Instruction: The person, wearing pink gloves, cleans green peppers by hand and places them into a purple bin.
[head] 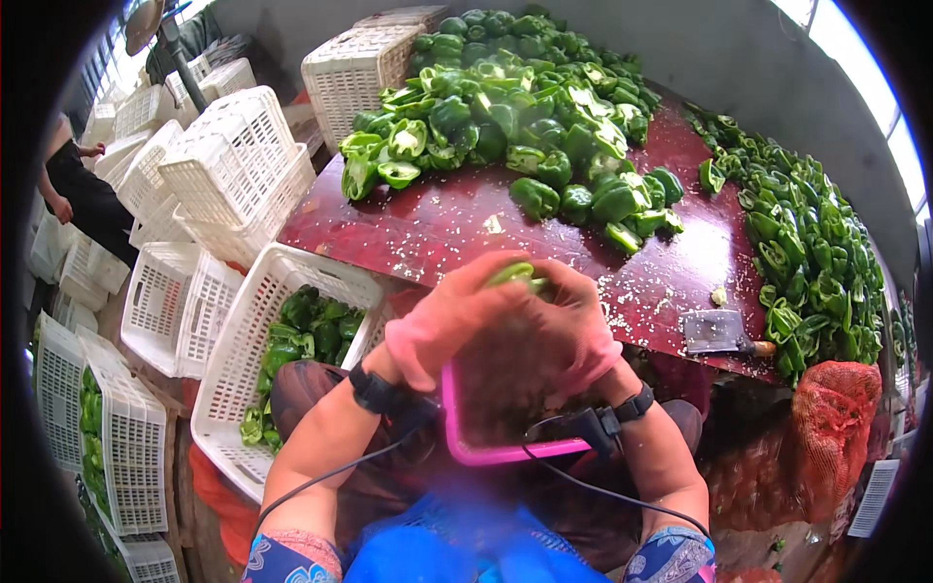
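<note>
My left hand [466, 310] and my right hand [572, 310], both in pink work gloves, close around a piece of green bell pepper [512, 274]. They hold it over a pink-rimmed tub [453, 415] between my knees. My fingers hide most of the piece, and a blur covers the tub's inside. Beyond my hands, a big heap of green peppers [503, 116], many cut open, lies on the dark red tabletop [437, 218], which is strewn with pale seeds. A cleaver [713, 331] with a wooden handle rests near the table's right edge.
Left of my knee stands a white plastic crate [233, 393] with green peppers inside. More white crates [226, 157] are stacked beyond it, near a person [80, 189]. Cut peppers [816, 255] pile along the right side, above a red mesh sack [834, 430]. Cables run along both my forearms.
</note>
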A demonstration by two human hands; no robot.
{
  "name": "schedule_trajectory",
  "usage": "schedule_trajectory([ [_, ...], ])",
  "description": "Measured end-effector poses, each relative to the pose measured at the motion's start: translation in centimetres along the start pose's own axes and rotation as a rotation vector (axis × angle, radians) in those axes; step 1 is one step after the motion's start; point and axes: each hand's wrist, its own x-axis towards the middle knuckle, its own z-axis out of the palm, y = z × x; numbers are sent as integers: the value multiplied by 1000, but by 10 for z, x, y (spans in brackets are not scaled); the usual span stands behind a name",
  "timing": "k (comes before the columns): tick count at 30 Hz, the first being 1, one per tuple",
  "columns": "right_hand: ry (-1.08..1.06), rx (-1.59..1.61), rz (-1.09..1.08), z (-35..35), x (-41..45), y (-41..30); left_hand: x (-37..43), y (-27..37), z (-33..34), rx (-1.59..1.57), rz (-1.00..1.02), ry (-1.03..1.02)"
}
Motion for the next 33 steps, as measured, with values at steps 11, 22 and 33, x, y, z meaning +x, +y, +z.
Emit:
schedule_trajectory([
  [11, -64, 348, 166, -13, 7, 7, -3, 23, 13, -35, -96, 31],
  [22, -240, 103, 257, 2, -7, -4, 24, -40, -16, 99, -4, 83],
  [33, -351, 131, 318, -1, -11, 39, 17, -54, 2, 627, -49, 239],
])
